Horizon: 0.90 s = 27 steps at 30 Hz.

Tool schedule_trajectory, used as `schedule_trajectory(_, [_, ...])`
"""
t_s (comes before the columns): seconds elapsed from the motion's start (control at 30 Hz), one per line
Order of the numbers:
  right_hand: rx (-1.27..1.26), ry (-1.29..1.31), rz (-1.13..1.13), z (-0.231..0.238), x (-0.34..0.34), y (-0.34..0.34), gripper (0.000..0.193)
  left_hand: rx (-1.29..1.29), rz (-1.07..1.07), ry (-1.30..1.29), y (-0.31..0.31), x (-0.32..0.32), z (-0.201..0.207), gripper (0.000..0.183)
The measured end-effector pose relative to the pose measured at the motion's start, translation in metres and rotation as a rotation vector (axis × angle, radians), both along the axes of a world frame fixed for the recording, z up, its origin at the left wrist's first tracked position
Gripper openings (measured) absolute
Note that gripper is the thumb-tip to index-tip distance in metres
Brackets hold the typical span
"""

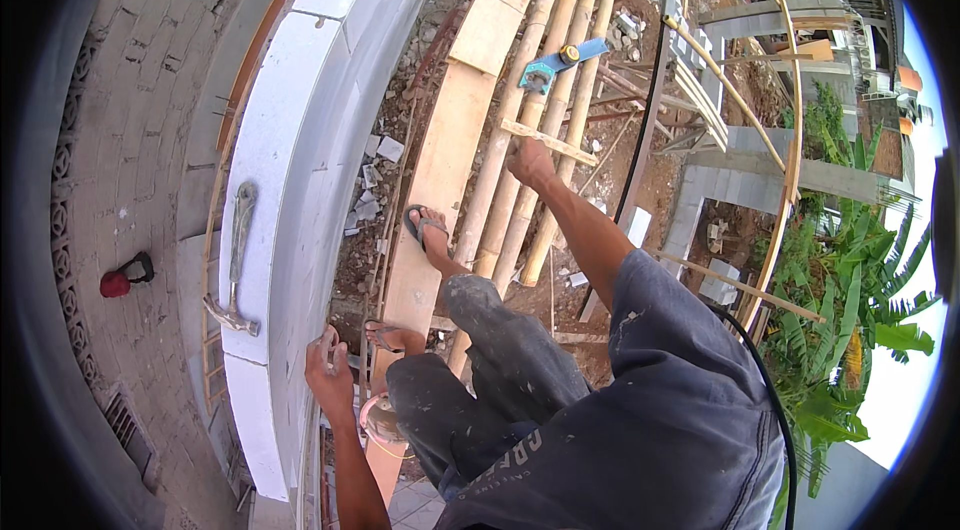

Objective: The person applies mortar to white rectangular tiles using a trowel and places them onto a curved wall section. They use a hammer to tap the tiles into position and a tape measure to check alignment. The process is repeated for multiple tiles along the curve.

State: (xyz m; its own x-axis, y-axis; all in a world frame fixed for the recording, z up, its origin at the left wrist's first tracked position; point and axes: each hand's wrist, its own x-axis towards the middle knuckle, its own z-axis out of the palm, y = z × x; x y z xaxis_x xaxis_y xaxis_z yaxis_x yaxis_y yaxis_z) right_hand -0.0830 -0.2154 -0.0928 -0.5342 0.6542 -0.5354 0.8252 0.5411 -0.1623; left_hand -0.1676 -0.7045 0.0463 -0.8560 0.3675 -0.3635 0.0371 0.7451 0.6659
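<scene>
My right hand [530, 161] is closed round a short, pale wooden slat [572, 149], which lies crosswise above the bamboo poles [530, 120]. My left hand [330, 368] rests against the side of the white block wall [290, 120], fingers bent a little and nothing visible in them. On top of that wall lies a claw hammer [238, 255], its handle smeared with grey. Beyond the slat, a blue tool with a toothed end [538, 77] sits on the poles. A small round yellow-and-black object [569, 54] is on its blue blade.
My sandalled feet stand on a wooden plank [440, 165] beside the poles. By my left forearm is a round reddish tool [380, 418], partly hidden. Rubble [367, 180] lies far below. Left of the wall is a paved surface with a red object [116, 282]. Banana plants [850, 280] grow at right.
</scene>
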Motion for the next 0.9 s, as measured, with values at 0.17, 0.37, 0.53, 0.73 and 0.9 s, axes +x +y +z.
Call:
schedule_trajectory(0.17, [0.072,-0.178,-0.017,0.036,0.039,0.094,0.033,-0.069,-0.118,-0.088,0.065,-0.03,-0.004,0.029])
schedule_trajectory(0.37, [0.126,-0.276,-0.175,0.009,0.168,0.19,0.025,-0.107,-0.285,-0.204,0.173,-0.052,-0.009,0.028])
schedule_trajectory(0.53, [0.159,-0.32,-0.422,-0.03,0.18,0.207,0.025,-0.133,-0.42,-0.3,0.248,-0.068,-0.01,0.032])
schedule_trajectory(0.73, [-0.036,-0.136,-0.428,-0.144,0.13,0.253,0.027,-0.162,-0.723,-0.362,0.326,-0.071,-0.053,0.049])
schedule_trajectory(0.9, [0.004,-0.092,-0.405,-0.25,0.073,0.326,0.045,-0.307,-1.157,-0.248,0.411,-0.076,-0.1,0.057])
